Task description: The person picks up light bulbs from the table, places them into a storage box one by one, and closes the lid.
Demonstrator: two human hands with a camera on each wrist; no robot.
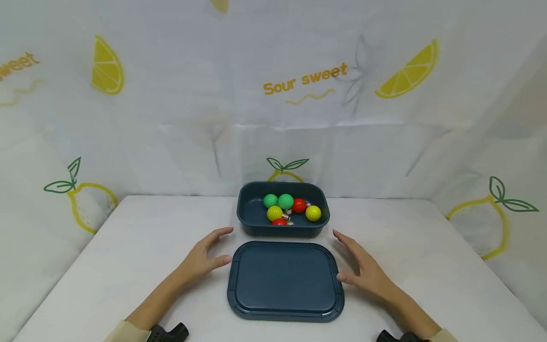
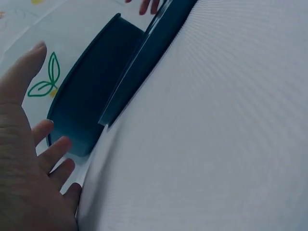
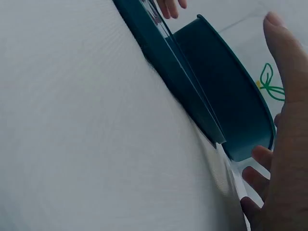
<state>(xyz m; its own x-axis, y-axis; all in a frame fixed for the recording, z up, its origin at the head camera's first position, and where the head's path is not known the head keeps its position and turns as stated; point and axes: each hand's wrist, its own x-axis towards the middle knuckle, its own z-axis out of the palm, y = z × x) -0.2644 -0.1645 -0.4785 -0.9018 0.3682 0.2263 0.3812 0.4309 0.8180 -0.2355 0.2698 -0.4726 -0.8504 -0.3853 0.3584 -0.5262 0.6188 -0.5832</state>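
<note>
A dark blue lid point(image 1: 285, 280) lies flat on the white table. Right behind it stands an open dark blue box point(image 1: 273, 231) holding several small coloured light bulbs point(image 1: 285, 201), green, yellow and red, some with metal screw bases showing. My left hand point(image 1: 201, 256) hovers at the left of the lid and box, fingers spread, gripping nothing. On the opposite side my right hand point(image 1: 363, 266) is likewise relaxed and bare; its thumb overlaps the lid's right edge in the head view, but contact cannot be told. Both wrist views show the box point(image 2: 94, 91) beyond the lid point(image 3: 173, 77).
A white cloth point(image 1: 192, 95) printed with lemons and lettering hangs behind the table point(image 1: 141, 247) and along its sides. The box stands near the table's back edge. Black wrist straps point(image 1: 168, 332) sit on my forearms.
</note>
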